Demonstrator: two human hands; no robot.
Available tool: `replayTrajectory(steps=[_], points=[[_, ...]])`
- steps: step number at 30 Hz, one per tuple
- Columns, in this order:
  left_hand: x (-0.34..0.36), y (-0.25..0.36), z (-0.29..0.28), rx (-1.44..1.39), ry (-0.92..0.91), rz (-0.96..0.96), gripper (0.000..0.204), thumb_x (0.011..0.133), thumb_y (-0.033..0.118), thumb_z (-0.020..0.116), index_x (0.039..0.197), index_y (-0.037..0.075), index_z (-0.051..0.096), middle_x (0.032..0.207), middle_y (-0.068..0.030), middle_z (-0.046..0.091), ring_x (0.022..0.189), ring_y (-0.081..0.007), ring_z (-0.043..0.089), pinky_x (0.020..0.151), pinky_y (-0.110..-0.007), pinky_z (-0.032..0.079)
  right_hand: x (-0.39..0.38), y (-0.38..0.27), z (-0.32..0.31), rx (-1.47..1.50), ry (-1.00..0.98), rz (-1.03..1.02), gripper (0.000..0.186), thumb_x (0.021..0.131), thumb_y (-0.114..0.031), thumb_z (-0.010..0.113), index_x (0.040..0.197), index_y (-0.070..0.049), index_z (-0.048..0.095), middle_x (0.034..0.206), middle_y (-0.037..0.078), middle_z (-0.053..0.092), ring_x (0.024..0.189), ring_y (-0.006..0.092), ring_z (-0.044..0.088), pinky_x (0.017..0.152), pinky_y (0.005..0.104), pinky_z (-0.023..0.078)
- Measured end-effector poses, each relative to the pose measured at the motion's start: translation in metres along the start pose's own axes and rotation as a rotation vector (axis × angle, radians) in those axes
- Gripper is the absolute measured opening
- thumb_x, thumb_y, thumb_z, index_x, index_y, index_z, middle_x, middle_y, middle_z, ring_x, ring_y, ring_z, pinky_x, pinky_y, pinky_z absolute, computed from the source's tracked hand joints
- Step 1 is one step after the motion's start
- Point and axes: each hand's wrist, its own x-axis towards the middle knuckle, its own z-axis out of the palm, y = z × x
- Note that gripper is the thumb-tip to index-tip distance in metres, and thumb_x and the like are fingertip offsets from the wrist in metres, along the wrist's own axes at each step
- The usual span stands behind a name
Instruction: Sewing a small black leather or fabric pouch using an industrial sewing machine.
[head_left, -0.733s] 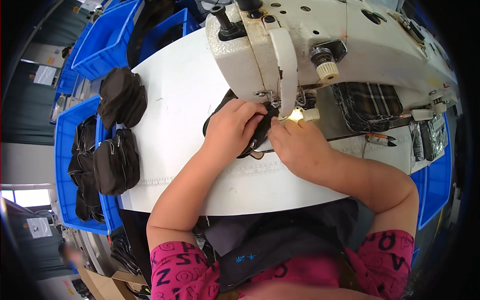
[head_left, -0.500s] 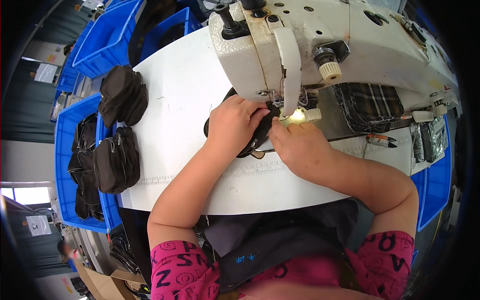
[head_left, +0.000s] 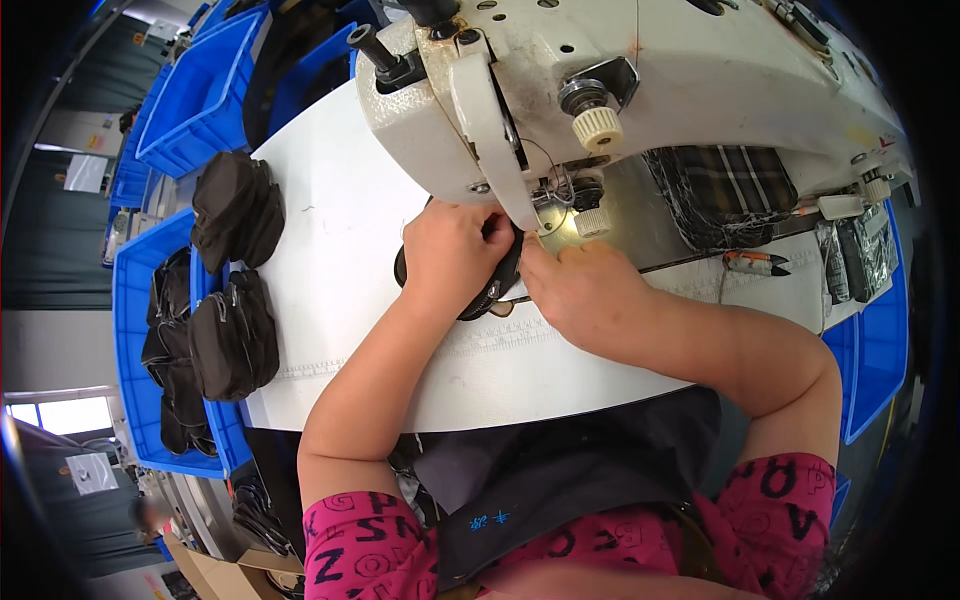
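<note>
A black zippered pouch [head_left: 487,297] lies under the needle area of a white sewing machine [head_left: 490,140], mostly covered by my hands. My left hand [head_left: 452,252] presses on it from the left, its fingers bent and closed on the fabric. From the right, my right hand [head_left: 583,288] pinches the pouch's edge just in front of the presser foot, thumb and forefinger together. A small light tab sticks out by the zipper end. The fingertips of both hands are close together, and the exact stitching spot is hidden behind the machine head.
Black pouches [head_left: 235,330] are piled at the table's left edge, beside a blue bin [head_left: 130,350] holding several more. Plaid fabric pieces [head_left: 720,195] lie under the machine arm. Pens [head_left: 755,263] and plastic-wrapped packets [head_left: 865,255] sit at the right. Ruler markings cross the white table [head_left: 340,270].
The whole view has shifted, with the machine now further left and higher. My left fingers are curled more tightly, and both hands stay on the pouch near the needle.
</note>
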Motion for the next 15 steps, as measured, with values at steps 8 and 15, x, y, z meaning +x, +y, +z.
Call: replayTrajectory(steps=[8, 15], points=[[-0.006, 0.002, -0.002, -0.079, -0.116, -0.217, 0.009, 0.081, 0.016, 0.073, 0.087, 0.011, 0.077, 0.090, -0.0100, 0.074, 0.084, -0.0311, 0.070, 0.068, -0.043, 0.056, -0.001, -0.003, 0.005, 0.025, 0.051, 0.041, 0.039, 0.074, -0.009, 0.070, 0.106, 0.015, 0.071, 0.111, 0.027, 0.068, 0.064, 0.0190, 0.066, 0.052, 0.0328, 0.050], [-0.014, -0.002, -0.013, 0.003, 0.013, 0.375, 0.023, 0.079, 0.008, 0.078, 0.102, 0.010, 0.075, 0.112, -0.0040, 0.073, 0.094, -0.0294, 0.072, 0.069, -0.039, 0.058, -0.002, -0.006, 0.010, -0.003, 0.085, 0.058, 0.030, 0.072, -0.013, 0.072, 0.094, 0.006, 0.076, 0.107, 0.023, 0.067, 0.065, 0.0196, 0.065, 0.053, 0.0338, 0.051]])
